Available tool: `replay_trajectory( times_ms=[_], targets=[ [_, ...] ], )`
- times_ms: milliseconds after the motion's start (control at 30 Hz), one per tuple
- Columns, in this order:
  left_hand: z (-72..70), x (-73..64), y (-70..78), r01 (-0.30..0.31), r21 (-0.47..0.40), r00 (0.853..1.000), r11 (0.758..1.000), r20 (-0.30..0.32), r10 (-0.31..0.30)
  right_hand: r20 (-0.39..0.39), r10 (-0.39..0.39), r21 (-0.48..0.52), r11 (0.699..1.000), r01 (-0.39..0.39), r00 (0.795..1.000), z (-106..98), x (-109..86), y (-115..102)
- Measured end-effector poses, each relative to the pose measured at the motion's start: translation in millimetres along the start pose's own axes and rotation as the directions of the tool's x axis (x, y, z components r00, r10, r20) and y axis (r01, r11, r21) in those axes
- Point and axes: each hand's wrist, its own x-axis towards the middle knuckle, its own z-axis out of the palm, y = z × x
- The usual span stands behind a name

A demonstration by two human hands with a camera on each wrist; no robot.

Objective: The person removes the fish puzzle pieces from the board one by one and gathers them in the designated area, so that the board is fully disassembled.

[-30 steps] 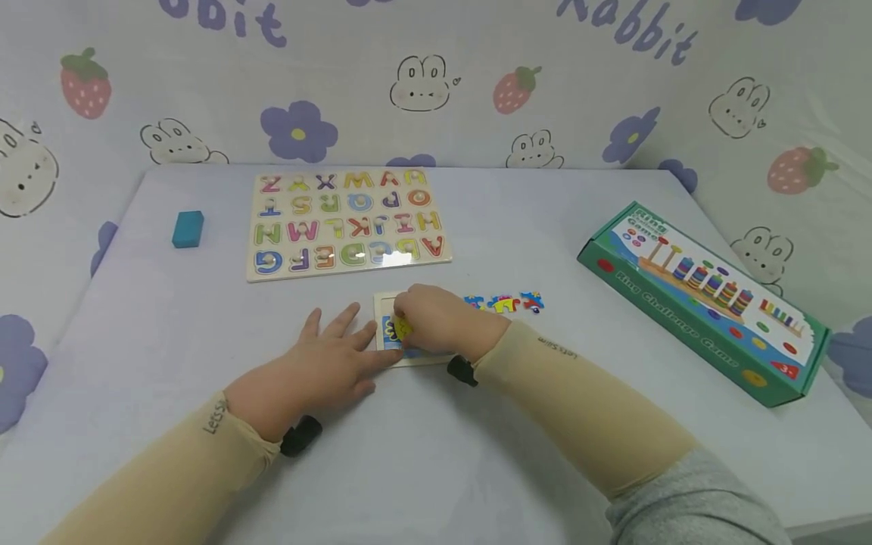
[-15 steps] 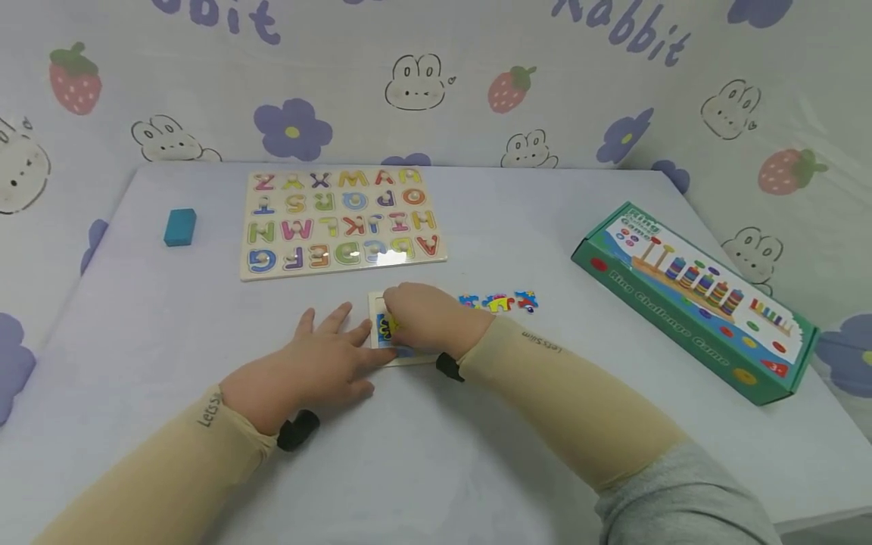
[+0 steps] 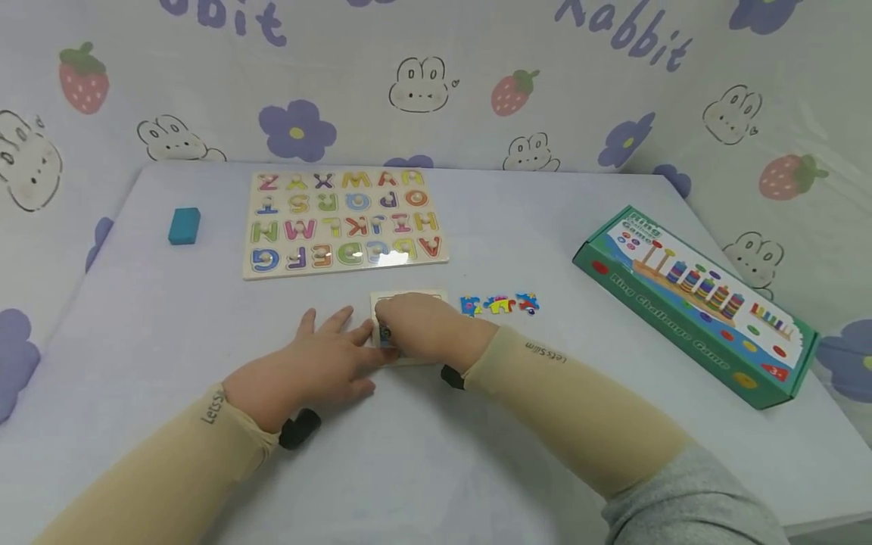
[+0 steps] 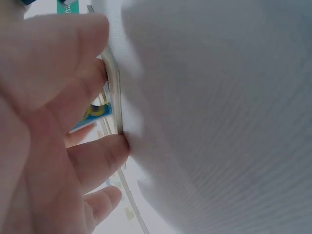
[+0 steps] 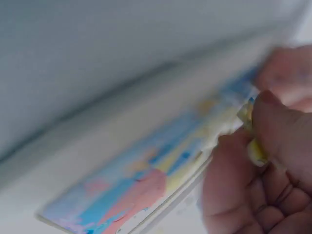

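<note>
My left hand (image 3: 320, 371) lies with fingers spread, its fingertips at the left edge of a small wooden jigsaw tray (image 5: 122, 119). Over the tray, my right hand (image 3: 432, 329) pinches a yellow-and-blue jigsaw piece (image 5: 257, 152) between thumb and fingers. The left wrist view shows this blue-and-yellow piece (image 4: 96, 112) tilted above the tray edge. A row of brightly coloured pieces fills the tray's near side in the right wrist view. From the head, my right hand hides most of the tray. Just right of it lie several loose jigsaw pieces (image 3: 499, 304).
Behind the tray lies a wooden alphabet peg board (image 3: 248, 269). A teal block (image 3: 185, 226) sits at the back left. On the right stands a green ring-game box (image 3: 681, 325), angled along the table's side. Printed cloth hangs behind the table.
My right hand has turned and shifted slightly, baring the tray's far rim. The piece's yellow face, visible earlier in the head view, is now mostly covered. My left hand has stayed in place.
</note>
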Motion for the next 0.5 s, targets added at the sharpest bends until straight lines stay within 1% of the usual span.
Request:
replay_trajectory(
  times_ms=[67, 100, 200, 267, 367, 433, 500],
  targets=[
    [0.9, 0.7, 0.4, 0.001, -0.001, 1.0, 1.0, 0.0, -0.001, -0.027, 0.02, 0.092, 0.996, -0.017, 0.999, -5.5, -5.6, 7.3],
    [1.4, 1.2, 0.6, 0.001, 0.003, 1.0, 1.0, 0.001, -0.001, -0.036, 0.033, 0.146, 0.989, -0.027, 0.999, -8.5, -8.8, 13.7],
    [2.2, 2.2, 1.5, 0.006, 0.004, 1.0, 1.0, 0.007, -0.006, -0.017, 0.105, 0.286, 0.954, -0.096, 0.994, -16.5, -21.9, 38.1],
    [2.5, 2.4, 1.7, 0.007, -0.001, 1.0, 1.0, 0.009, -0.007, 0.032, 0.162, 0.359, 0.919, -0.162, 0.986, -17.5, -32.2, 56.7],
    [2.7, 1.9, 1.3, 0.012, -0.008, 1.0, 1.0, 0.013, -0.012, 0.102, 0.241, 0.428, 0.865, -0.261, 0.965, -13.9, -48.2, 80.1],
    [3.1, 1.6, 0.7, 0.016, -0.009, 1.0, 1.0, 0.016, -0.016, 0.132, 0.292, 0.484, 0.815, -0.318, 0.947, -9.1, -56.0, 90.1],
    [3.2, 1.0, 0.1, 0.022, -0.009, 1.0, 1.0, 0.017, -0.022, 0.133, 0.34, 0.536, 0.766, -0.356, 0.931, -3.5, -60.7, 95.8]
  ],
)
